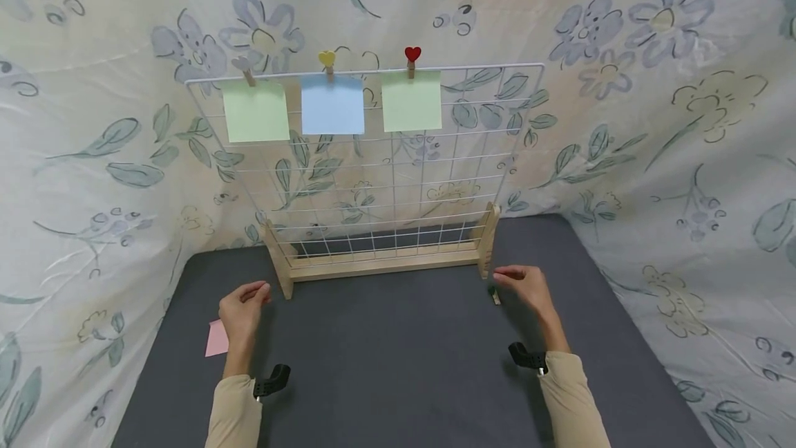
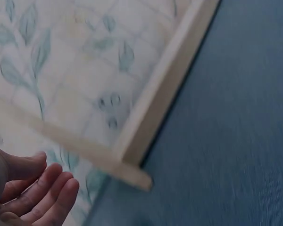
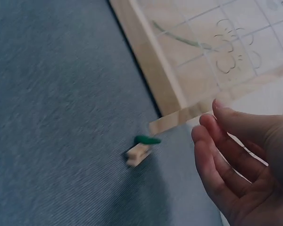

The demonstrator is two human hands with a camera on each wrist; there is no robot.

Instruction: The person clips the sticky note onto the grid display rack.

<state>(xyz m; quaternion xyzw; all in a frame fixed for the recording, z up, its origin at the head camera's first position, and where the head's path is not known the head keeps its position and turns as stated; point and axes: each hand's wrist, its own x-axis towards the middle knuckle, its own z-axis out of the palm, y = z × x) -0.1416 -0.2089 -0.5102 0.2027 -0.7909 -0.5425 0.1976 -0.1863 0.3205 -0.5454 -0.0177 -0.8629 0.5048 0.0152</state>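
In the head view my left hand [image 1: 241,313] hovers over the dark tabletop, left of the rack's wooden foot. Its fingers bend loosely and nothing is between them; the left wrist view agrees. A pink paper note [image 1: 216,339] lies beside this hand, partly covered by it. My right hand [image 1: 528,290] is above the table near the rack's right foot, thumb and fingers apart and holding nothing. Just left of it lies a small wooden clothespin [image 3: 139,154] with a green decoration. A white wire grid rack [image 1: 373,166] stands on a wooden base [image 1: 385,265].
Along the rack's top hang a green note [image 1: 256,113], a blue note [image 1: 332,106] and another green note [image 1: 412,102], each under a clothespin. One clothespin carries a yellow heart [image 1: 326,59], another a red heart [image 1: 412,54]. Floral cloth [image 1: 703,178] surrounds the table.
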